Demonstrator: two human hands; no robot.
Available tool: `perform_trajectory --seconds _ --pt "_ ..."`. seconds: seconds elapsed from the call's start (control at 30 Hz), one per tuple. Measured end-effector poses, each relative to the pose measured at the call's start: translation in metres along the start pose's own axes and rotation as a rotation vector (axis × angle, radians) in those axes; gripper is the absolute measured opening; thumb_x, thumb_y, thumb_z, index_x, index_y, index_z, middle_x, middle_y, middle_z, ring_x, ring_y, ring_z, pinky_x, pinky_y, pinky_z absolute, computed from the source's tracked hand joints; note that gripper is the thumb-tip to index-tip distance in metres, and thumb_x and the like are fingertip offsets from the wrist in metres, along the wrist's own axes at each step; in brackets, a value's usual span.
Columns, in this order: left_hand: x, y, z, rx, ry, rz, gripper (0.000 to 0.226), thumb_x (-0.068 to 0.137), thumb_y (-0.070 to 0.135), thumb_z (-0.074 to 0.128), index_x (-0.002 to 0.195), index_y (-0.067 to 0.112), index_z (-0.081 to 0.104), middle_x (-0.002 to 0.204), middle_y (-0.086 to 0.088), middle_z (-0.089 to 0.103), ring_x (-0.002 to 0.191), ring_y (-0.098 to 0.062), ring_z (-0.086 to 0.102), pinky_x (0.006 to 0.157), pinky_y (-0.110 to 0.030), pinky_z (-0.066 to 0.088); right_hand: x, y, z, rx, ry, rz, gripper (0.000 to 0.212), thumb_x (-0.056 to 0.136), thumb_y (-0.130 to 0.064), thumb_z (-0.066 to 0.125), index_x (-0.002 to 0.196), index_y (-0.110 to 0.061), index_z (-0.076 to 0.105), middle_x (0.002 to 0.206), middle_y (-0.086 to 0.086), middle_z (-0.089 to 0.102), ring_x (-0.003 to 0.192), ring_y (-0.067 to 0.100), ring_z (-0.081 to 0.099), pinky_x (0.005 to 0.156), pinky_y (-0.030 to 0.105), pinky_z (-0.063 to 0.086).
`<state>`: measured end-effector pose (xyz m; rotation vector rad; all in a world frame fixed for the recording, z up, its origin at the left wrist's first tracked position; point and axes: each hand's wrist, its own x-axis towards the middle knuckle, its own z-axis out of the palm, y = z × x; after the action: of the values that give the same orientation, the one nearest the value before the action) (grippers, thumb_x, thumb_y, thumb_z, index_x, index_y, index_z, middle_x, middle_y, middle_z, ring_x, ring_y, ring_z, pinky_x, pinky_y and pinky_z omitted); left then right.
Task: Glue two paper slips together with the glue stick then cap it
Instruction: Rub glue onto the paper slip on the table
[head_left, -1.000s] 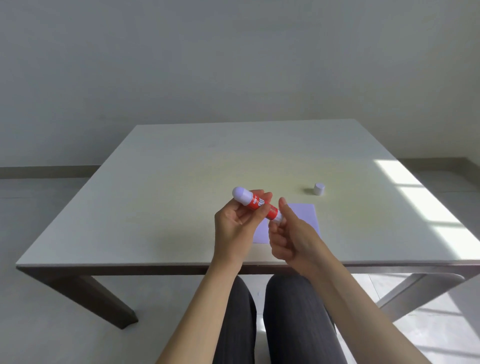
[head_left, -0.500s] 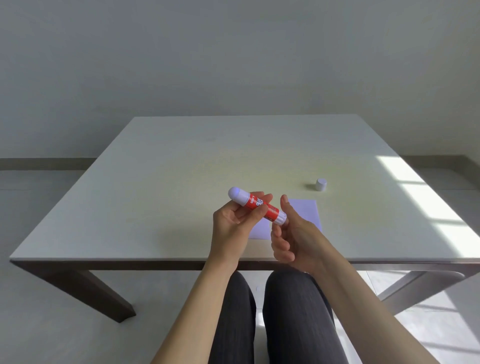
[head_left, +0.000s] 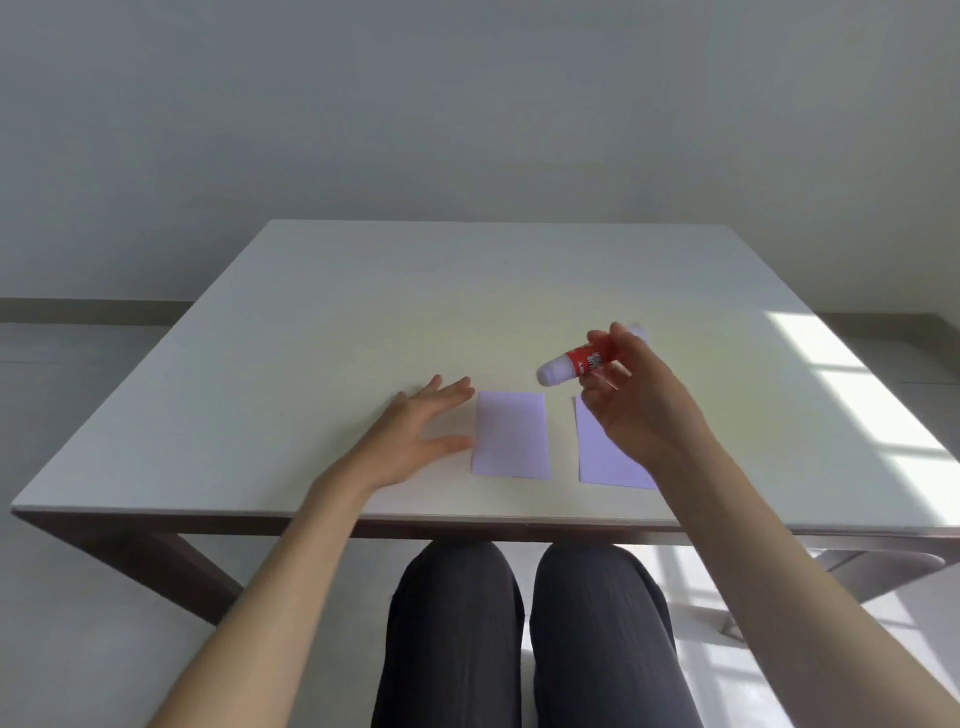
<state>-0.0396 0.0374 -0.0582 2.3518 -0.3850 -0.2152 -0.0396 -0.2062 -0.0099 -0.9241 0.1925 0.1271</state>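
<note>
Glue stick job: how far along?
Done: only the layout. The left slip and right slip lie side by side, apart, unjoined. In hand: the right hand holds the glue stick above the right slip; the left hand is open beside the left slip. Left: gluing, pressing, capping. Cap state unclear.

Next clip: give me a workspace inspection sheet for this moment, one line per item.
Surface: pale table, sunlit patch at right.
Job's things: two lilac paper slips lie flat, apart: left slip, right slip partly hidden. Glue stick held above them; cap state unclear.
Clutter: nothing seen.
Grippers: left hand open, flat beside left slip; right hand grips glue stick.
Cables: nothing seen.
Surroundings: plain wall, tiled floor, person's knees under table.
</note>
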Motion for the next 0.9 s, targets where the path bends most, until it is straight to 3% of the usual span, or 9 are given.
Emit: perform_trajectory --seconds 0.13,0.2,0.37,0.47,0.57,0.67,0.73,0.8,0.9 --pt "0.016 -0.006 -0.002 0.073 -0.065 0.029 0.076 0.081 0.039 0.068 0.146 0.035 0.028 0.154 0.016 0.016 0.144 -0.002 -0.004 0.119 -0.042 -0.008 0.017 0.021 0.015 -0.527 0.006 -0.154 0.016 0.090 -0.017 0.059 0.086 -0.002 0.063 0.074 0.014 0.065 0.055 0.020 0.063 0.059 0.030 0.057" --pt "0.021 -0.008 0.002 0.104 -0.070 0.006 0.084 0.077 0.045 0.069 0.147 0.038 0.023 0.156 0.013 0.013 0.145 -0.003 -0.007 0.119 -0.042 -0.010 0.021 0.030 0.021 -0.743 0.022 -0.252 0.018 0.088 -0.017 0.059 0.087 0.000 0.065 0.074 0.013 0.069 0.060 0.024 0.065 0.068 0.038 0.057" --pt "0.023 -0.012 0.003 0.154 -0.059 0.021 0.091 0.072 0.054 0.068 0.148 0.037 0.019 0.158 0.008 0.022 0.147 -0.004 0.001 0.120 -0.043 -0.007 0.024 0.043 0.028 -1.096 -0.031 -0.425 0.013 0.085 -0.020 0.060 0.081 -0.008 0.065 0.062 -0.010 0.070 0.057 0.008 0.066 0.067 0.027 0.053" --pt "0.022 -0.011 0.002 0.230 -0.081 0.011 0.084 0.074 0.058 0.063 0.145 0.044 0.021 0.160 0.003 0.016 0.148 -0.009 -0.002 0.119 -0.042 -0.008 0.019 0.049 0.029 -1.182 -0.072 -0.487 0.008 0.084 -0.018 0.061 0.084 -0.010 0.064 0.074 0.004 0.075 0.069 0.019 0.069 0.071 0.030 0.052" --pt "0.021 -0.008 0.000 0.300 -0.125 0.052 0.078 0.078 0.057 0.059 0.145 0.043 0.022 0.156 0.019 0.023 0.147 -0.006 -0.002 0.118 -0.048 -0.006 0.010 0.051 0.029 -1.230 -0.083 -0.546 0.008 0.084 -0.015 0.063 0.086 -0.007 0.065 0.077 0.009 0.074 0.068 0.021 0.066 0.066 0.025 0.048" --pt "0.021 -0.006 -0.001 0.378 -0.144 0.043 0.076 0.082 0.059 0.052 0.147 0.041 0.019 0.154 0.024 0.022 0.147 -0.007 -0.003 0.116 -0.055 -0.006 -0.007 0.054 0.023 -1.264 -0.160 -0.581 0.008 0.083 -0.017 0.066 0.086 -0.009 0.066 0.075 0.008 0.073 0.066 0.020 0.063 0.066 0.029 0.050" --pt "0.022 -0.004 -0.003 0.425 -0.174 0.041 0.072 0.085 0.058 0.047 0.147 0.040 0.017 0.155 0.027 0.013 0.148 -0.009 -0.003 0.115 -0.060 -0.006 -0.021 0.058 0.016 -1.268 -0.256 -0.580 0.008 0.083 -0.021 0.067 0.088 -0.015 0.067 0.076 0.002 0.074 0.065 0.013 0.063 0.065 0.023 0.052" --pt "0.022 -0.003 -0.004 0.439 -0.209 0.034 0.074 0.083 0.059 0.047 0.147 0.041 0.016 0.155 0.029 0.007 0.148 -0.010 -0.003 0.113 -0.063 -0.006 -0.026 0.054 0.009 -1.295 -0.336 -0.547 0.010 0.083 -0.024 0.067 0.089 -0.017 0.067 0.077 0.000 0.074 0.066 0.012 0.066 0.065 0.020 0.053" --pt "0.021 0.000 -0.005 0.432 -0.219 0.013 0.085 0.075 0.068 0.054 0.147 0.041 0.018 0.155 0.031 0.008 0.147 -0.007 -0.004 0.113 -0.063 -0.007 -0.009 0.036 0.007 -1.133 -0.321 -0.391 0.006 0.085 -0.011 0.063 0.088 -0.006 0.066 0.078 0.008 0.076 0.063 0.020 0.070 0.063 0.028 0.058"
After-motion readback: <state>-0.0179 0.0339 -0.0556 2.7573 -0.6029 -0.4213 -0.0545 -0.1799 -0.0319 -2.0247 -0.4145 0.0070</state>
